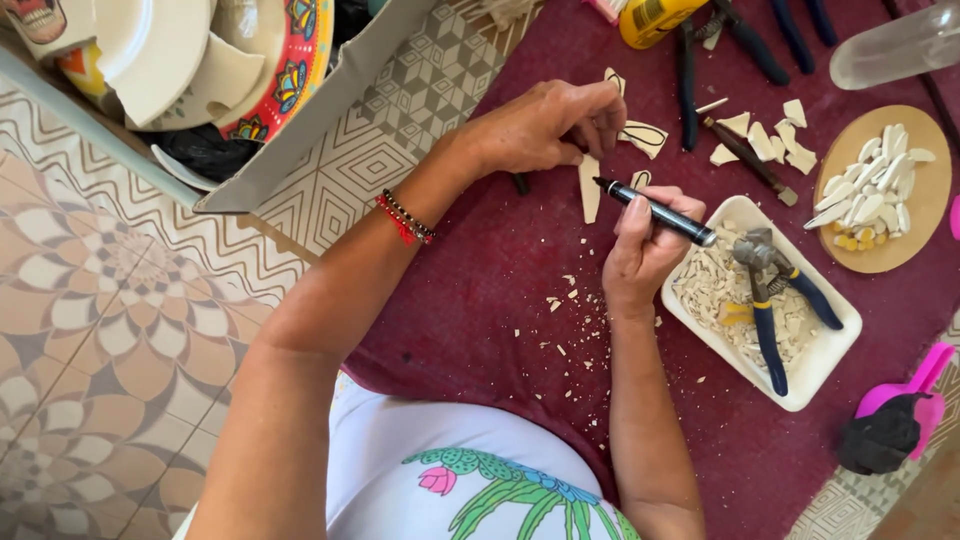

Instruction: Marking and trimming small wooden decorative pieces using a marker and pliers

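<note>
While the fingers of the right hand [645,245] are clamped together on a black marker [655,211], its tip points toward the upper left of the frame and hovers just beside a narrow cream shard [589,188] lying on the dark red cloth [480,290]. The marker's long axis slopes from lower right up to upper left, whereas the shard's long axis runs nearly top to bottom of the frame, so pen and piece cross at a slant. The shard sits just left of the pen tip, between the 2 hands.

The left hand [545,125] lies above it, its fingers curled together and pressing down at the shard's upper end; whether they pinch it or merely pin it I cannot tell. The left hand is the nearer of the 2 to the shard. Around that wrist are red and black bead bracelets [405,218].

Just right of the left fingers lies a leaf-shaped piece with a black outline [645,137], and 1 smaller outlined piece [640,179] shows just above the right thumb. Small crumbs dot the cloth below the hands. Further right, a white tray [830,360] holds chips and blue-handled nippers [770,300]; at the upper right a round wooden board [925,210] carries white pieces. At the upper left, a box [330,100] holds broken plates.
</note>
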